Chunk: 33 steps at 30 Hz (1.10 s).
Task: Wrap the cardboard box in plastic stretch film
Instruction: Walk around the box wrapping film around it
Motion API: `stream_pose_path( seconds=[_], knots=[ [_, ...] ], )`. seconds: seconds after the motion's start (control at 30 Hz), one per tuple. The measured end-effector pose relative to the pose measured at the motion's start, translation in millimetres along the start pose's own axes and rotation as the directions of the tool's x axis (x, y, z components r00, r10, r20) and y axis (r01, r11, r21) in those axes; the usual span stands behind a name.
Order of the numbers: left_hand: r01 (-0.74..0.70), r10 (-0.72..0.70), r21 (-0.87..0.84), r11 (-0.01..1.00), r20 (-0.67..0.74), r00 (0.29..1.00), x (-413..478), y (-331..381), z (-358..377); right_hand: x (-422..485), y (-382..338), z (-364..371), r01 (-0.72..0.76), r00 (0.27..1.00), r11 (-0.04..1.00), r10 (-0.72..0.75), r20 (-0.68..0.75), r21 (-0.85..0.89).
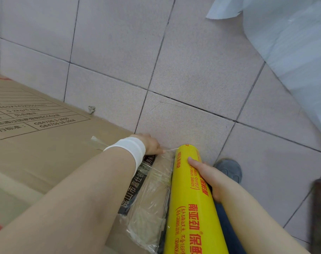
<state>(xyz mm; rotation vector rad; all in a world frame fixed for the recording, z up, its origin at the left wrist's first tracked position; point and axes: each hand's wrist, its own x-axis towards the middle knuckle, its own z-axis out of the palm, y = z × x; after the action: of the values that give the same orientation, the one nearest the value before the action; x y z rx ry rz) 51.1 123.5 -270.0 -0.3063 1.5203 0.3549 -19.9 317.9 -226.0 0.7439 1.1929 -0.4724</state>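
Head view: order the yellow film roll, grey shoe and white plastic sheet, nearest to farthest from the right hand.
1. Yellow film roll, held in the right hand.
2. Grey shoe, close by on its right.
3. White plastic sheet, top right.

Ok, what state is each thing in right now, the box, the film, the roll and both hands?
cardboard box: mostly bare of film.
stretch film: short length pulled out, wrinkled over the box's edge.
film roll: held alongside the box.
left hand: on the film's end at the box corner, grip hidden.
right hand: grips the film roll.
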Motion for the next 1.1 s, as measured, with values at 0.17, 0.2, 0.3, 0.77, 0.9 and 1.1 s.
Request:
stream_pose_path(
  seconds=[0.17, 0.2, 0.3, 0.77, 0.9, 1.1],
  knots=[
    [-0.063, 0.061, -0.017, 0.998, -0.102, 0.993, -18, 17, -15, -9, 3, 0, 0.022, 1.0, 0.999, -0.022, -0.001, 0.026],
    [-0.144, 0.141, -0.025, 0.989, -0.089, 0.986, -24, 22, -17, -11, 5, 1, 0.026, 1.0, 0.999, -0.026, 0.002, 0.036],
    [-0.221, 0.221, 0.008, 0.975, 0.044, 0.974, -33, 29, -5, -22, 14, 1, 0.055, 0.998, 0.997, -0.055, 0.009, 0.045],
    [-0.216, 0.202, 0.114, 0.97, 0.123, 0.972, -111, 48, 5, -56, 26, 5, 0.017, 0.995, 0.964, -0.042, 0.088, 0.264],
    [-0.25, 0.241, 0.059, 0.967, 0.128, 0.962, -159, 51, 5, -88, 55, 7, 0.057, 0.984, 0.94, -0.111, 0.142, 0.335],
    [-0.281, 0.284, -0.055, 0.958, 0.062, 0.957, -193, 45, 22, -115, 75, 23, 0.095, 0.987, 0.872, -0.145, 0.069, 0.481]
  ],
)
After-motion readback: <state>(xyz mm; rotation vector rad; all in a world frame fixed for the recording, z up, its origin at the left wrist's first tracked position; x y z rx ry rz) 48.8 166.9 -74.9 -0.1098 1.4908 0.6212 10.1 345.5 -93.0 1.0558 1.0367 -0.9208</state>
